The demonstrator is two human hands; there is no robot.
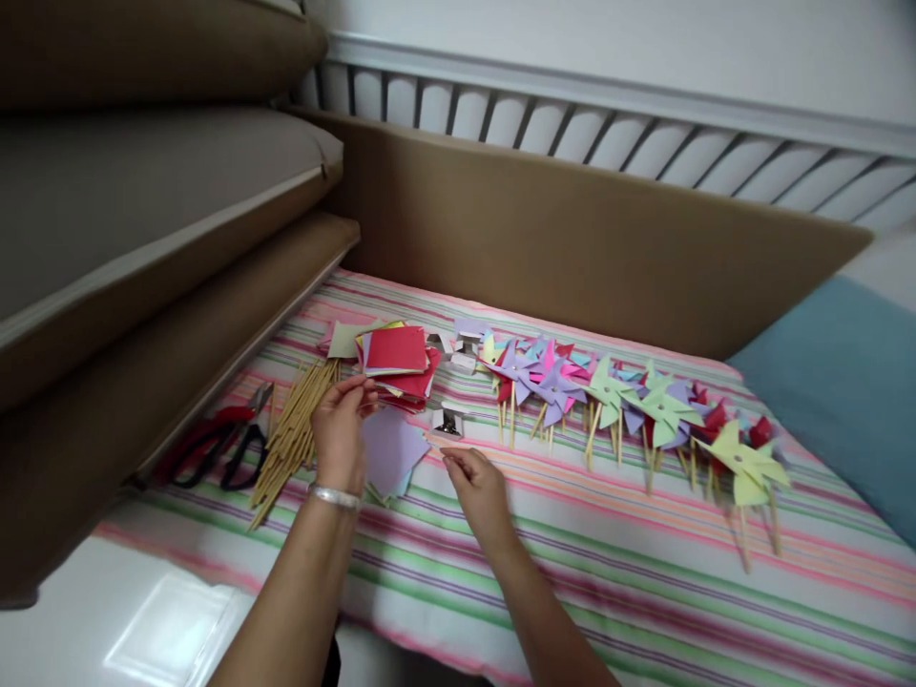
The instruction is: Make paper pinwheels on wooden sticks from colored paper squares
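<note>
My left hand (343,425), with a silver bracelet at the wrist, is closed with its fingertips together beside a stack of coloured paper squares (396,350), red on top. What it pinches, if anything, is too small to name. My right hand (478,487) is closed in a pinch near a lilac paper square (393,444); something thin may show at its fingertips, but I cannot make it out. Just beyond lies a small open box (447,421) with dark metallic bits inside. A bundle of thin wooden sticks (293,434) lies left of my left hand.
Scissors (243,448) with black handles lie at the left. Several finished paper pinwheels (662,410) on sticks run in a row to the right. More small white boxes (464,353) stand behind. Brown padded panels (572,229) border the striped cloth (572,572).
</note>
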